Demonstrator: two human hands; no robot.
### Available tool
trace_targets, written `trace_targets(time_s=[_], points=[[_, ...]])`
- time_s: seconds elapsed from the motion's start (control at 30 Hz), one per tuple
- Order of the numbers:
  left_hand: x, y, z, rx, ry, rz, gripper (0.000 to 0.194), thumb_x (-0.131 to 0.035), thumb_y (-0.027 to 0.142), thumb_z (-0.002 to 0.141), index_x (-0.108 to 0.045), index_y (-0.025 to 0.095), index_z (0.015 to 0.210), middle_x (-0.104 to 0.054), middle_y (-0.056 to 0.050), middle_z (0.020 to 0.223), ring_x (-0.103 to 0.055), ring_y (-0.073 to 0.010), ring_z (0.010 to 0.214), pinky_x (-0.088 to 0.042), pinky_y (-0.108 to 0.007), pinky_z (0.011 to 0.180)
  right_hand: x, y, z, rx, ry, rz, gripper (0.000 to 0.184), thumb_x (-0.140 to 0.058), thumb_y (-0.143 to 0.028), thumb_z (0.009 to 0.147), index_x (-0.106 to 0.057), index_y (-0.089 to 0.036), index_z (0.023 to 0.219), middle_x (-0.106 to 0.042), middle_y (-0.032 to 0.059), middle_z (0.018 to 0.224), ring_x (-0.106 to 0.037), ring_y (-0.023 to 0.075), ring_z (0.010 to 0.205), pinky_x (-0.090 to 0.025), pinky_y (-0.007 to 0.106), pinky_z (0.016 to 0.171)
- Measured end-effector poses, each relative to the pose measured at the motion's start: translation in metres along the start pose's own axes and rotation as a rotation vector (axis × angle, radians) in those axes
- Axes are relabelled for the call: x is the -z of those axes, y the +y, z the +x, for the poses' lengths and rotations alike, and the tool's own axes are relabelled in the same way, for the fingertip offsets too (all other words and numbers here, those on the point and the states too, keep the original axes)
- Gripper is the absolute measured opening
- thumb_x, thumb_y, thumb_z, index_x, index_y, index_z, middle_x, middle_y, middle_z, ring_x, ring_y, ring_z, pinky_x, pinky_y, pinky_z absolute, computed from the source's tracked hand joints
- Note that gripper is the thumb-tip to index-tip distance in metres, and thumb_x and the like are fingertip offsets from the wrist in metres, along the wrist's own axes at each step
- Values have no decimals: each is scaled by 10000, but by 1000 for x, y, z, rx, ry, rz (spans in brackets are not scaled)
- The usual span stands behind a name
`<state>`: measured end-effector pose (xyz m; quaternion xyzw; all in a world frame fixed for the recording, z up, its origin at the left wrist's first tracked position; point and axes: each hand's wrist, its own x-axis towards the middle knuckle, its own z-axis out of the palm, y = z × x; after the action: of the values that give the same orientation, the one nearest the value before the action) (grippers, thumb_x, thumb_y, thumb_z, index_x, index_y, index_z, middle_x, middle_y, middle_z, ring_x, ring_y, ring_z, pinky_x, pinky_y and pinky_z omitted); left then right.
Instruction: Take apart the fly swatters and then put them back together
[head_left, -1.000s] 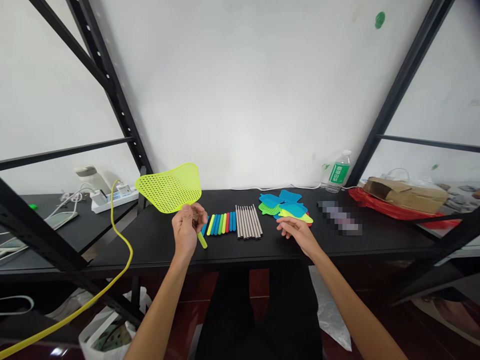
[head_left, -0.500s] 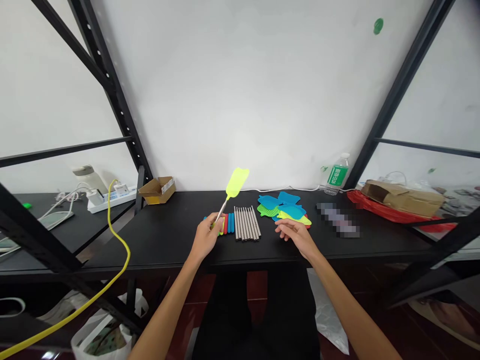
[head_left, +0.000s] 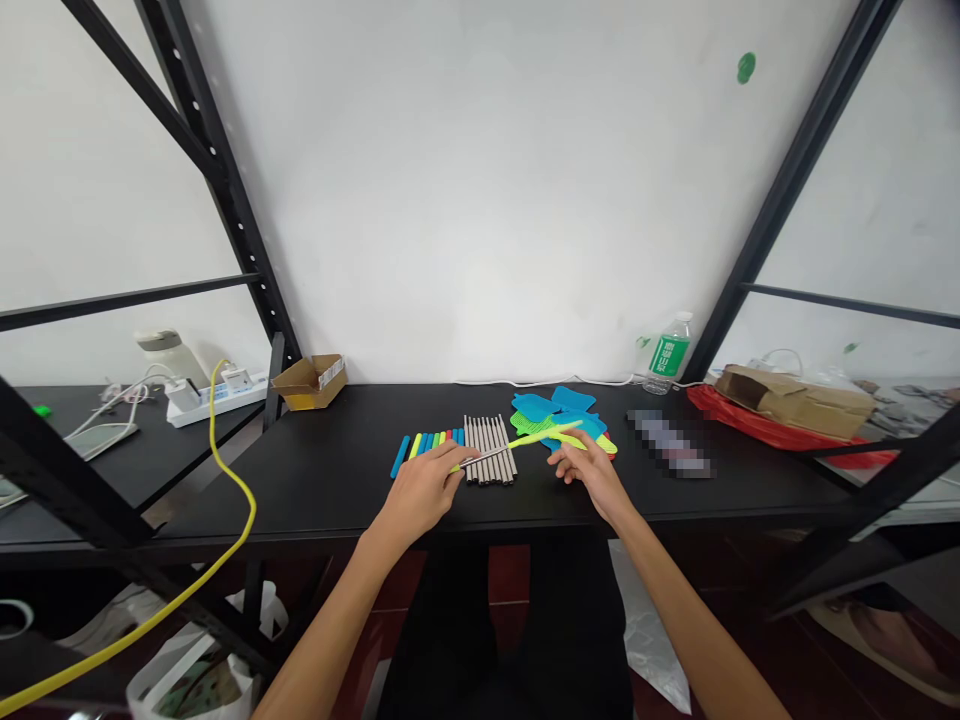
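Yellow swatter (head_left: 521,440) now tipped over to near level, head edge-on and pointing right; half a second ago it stood up with its head towards the wall (head_left: 480,200). Left hand (head_left: 424,490) has shifted slightly right, clamped on the swatter's grip end, metal shaft poking out past the fingers. More of the coloured handles (head_left: 413,447) show at left than half a second ago. Right hand (head_left: 592,468) roughly where it was, fingers loosely curled beside the pile of swatter heads (head_left: 534,406); can't tell if it touches the yellow swatter. Hands apart.

Counts: one swatter held. Handles about nine in a row, blue, yellow, green, red, the left hand covering their near ends. Metal rods (head_left: 487,452) about eight, packed close, partly under the swatter, exact number unclear. Heads overlap: about four blue, one green, at least one yellow, a red edge below; total can't be told. One cardboard box (head_left: 311,383), one bottle (head_left: 667,355).

Room: open stretch of tabletop (head_left: 330,480) from the box to the handles; narrow strip between rods and front edge. Wall closes the back. Right of the heads, a pixelated patch (head_left: 670,445), content unreadable, then a red bag (head_left: 780,432). Slanted black posts (head_left: 787,190) flank both sides.
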<state>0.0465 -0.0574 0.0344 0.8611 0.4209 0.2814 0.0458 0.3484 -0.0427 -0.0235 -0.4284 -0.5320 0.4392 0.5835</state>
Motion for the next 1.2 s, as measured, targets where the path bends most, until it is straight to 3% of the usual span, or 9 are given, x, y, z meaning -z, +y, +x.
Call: trace_targets(time_s=[0.17,0.4,0.6,0.77,0.93,1.2], points=[[2,-3,-1,-4,24,36,365,-451,190,955,-654,318,1230,-710,-21,1182,-675,-213,983,-479,-288,752,2,2,1,-5,0,99,578,-561,-601,896,-530,-212,1322,-725,78,845,-617,197,657,-446,304,580],[3,-9,-1,25,31,98,330,-419,287,996,-655,299,1226,-731,-31,1179,-685,-232,1033,-479,-294,780,1,-6,0,-43,-3,113,575,-494,-651,918,-562,-211,1283,-720,83,832,-620,198,639,-446,303,555],[19,-23,-1,192,103,109,381,-350,345,1010,-607,309,1290,-744,-39,1056,-689,-235,864,-427,-267,638,0,-6,-1,-21,-32,14,478,-569,-593,912,-631,-216,1200,-714,71,876,-613,177,668,-436,284,573],[32,-66,-9,502,171,98,412,-381,244,935,-611,256,1276,-690,-84,1127,-673,-256,912,-464,-291,678,-1,-7,-1,-22,-41,-7,450,-621,-574,880,-654,-208,1140,-707,69,864,-598,171,666,-425,281,570],[31,-103,-18,692,110,238,510,-415,210,859,-615,196,1328,-639,-161,1199,-645,-344,1056,-492,-405,828,-1,-7,-1,-28,-42,-21,441,-640,-555,869,-661,-203,1134,-705,67,860,-586,163,670,-424,278,584],[14,-107,-16,727,-34,301,567,-411,365,900,-578,130,1389,-609,-202,1272,-640,-373,1077,-500,-424,844,2,-3,0,-19,-50,-40,426,-645,-530,866,-658,-195,1128,-703,70,866,-584,161,672,-424,278,584]])
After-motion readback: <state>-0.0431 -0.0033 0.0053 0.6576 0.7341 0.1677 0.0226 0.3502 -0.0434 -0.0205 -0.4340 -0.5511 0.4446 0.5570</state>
